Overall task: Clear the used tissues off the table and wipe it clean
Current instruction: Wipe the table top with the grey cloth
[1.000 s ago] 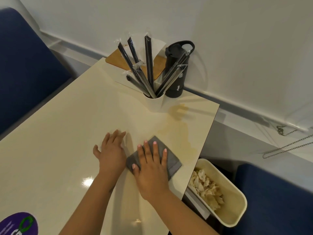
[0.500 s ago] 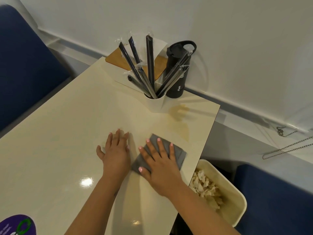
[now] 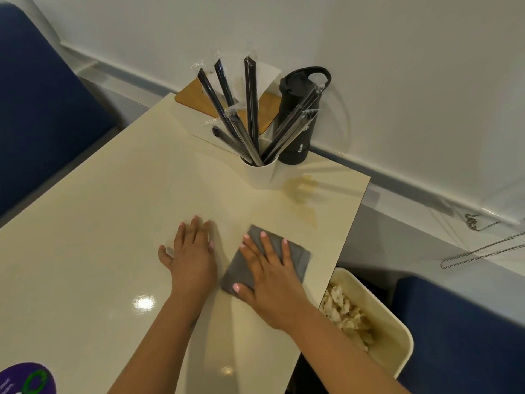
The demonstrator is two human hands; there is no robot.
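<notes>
A folded grey cloth (image 3: 298,255) lies on the cream table (image 3: 99,223) near its right edge. My right hand (image 3: 270,277) presses flat on the cloth with straight, spread fingers. Just left of the cloth, my left hand (image 3: 191,254) rests flat on the bare tabletop. A yellowish stain (image 3: 305,194) marks the table beyond the cloth. Crumpled used tissues (image 3: 346,314) fill a cream bin (image 3: 397,336) beside the table's right edge.
A white cup of wrapped black straws (image 3: 260,172) and a black bottle (image 3: 297,115) stand at the table's far end, by a wooden board (image 3: 196,98). Blue seats (image 3: 37,109) flank the table. A purple sticker (image 3: 25,379) sits at the near left corner.
My right hand has slid the cloth to the right, toward the table's edge. My left hand has stayed flat on the table beside it.
</notes>
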